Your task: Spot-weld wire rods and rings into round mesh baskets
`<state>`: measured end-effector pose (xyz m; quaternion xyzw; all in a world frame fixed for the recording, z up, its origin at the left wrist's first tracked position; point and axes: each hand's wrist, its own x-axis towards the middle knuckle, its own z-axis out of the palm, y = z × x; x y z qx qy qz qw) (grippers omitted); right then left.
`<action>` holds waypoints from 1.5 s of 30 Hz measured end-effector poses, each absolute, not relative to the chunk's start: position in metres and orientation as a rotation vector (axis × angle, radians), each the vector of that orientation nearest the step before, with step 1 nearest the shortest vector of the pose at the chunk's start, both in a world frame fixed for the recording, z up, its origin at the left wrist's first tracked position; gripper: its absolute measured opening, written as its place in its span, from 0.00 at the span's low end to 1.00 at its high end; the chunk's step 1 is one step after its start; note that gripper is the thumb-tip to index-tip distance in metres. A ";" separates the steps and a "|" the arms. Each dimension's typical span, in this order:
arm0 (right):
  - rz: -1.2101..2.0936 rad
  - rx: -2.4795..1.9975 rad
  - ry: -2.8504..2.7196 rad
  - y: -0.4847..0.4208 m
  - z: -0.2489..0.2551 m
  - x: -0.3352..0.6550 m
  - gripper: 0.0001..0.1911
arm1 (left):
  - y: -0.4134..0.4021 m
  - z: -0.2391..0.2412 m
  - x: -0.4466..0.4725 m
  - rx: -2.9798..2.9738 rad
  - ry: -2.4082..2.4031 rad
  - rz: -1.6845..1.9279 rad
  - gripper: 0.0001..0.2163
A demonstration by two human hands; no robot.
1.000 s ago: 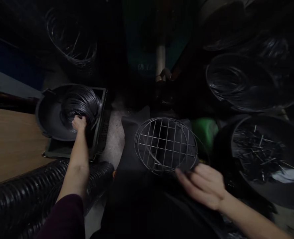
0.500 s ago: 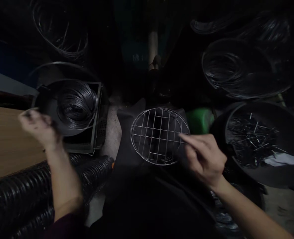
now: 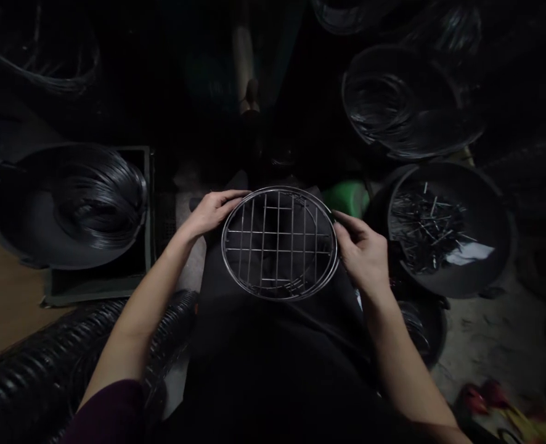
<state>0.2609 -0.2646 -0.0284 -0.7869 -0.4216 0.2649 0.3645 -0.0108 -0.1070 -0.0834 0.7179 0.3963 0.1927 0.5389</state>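
Observation:
A round wire grill rack [image 3: 277, 233] with crossed bars lies level in front of my body, above dark cloth. It has a doubled rim on its right side, as if rings or racks were stacked there. My left hand [image 3: 212, 211] holds the upper left of the rim, its fingers pressed together along the wire. At the right edge my right hand [image 3: 364, 251] grips the rim between thumb and fingers. The fingertips of both hands are partly hidden behind the rim.
A black basin [image 3: 18, 237] with coiled wire sits on a crate [image 3: 149, 203] at the left. Stacked wire rings [image 3: 37, 370] lie below it. On the right, a basin [image 3: 467, 283] contains short wire pieces. A green object [image 3: 347, 196] stands behind my right hand.
My left hand has come from the left basin to the rack's rim. My right hand has gone from a pointing finger over the bars to a grip on the right rim.

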 end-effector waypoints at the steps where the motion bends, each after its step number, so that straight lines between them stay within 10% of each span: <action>1: 0.721 -2.014 -1.088 -0.266 -0.038 0.264 0.21 | -0.106 -0.083 -0.013 1.694 0.914 0.420 0.21; 25: 0.472 -2.224 -1.445 -0.350 -0.070 0.240 0.23 | -0.126 -0.144 -0.002 1.747 1.100 0.721 0.17; 33: 0.657 -2.304 -1.661 -0.375 -0.079 0.202 0.58 | -0.125 -0.155 -0.001 1.810 1.096 0.700 0.18; 39: 0.604 -2.266 -1.532 -0.372 -0.092 0.202 0.56 | -0.135 -0.119 -0.005 1.774 1.028 0.830 0.17; 45: 0.794 -2.091 -1.129 -0.349 -0.045 0.246 0.27 | -0.137 -0.090 -0.018 1.569 1.058 0.767 0.25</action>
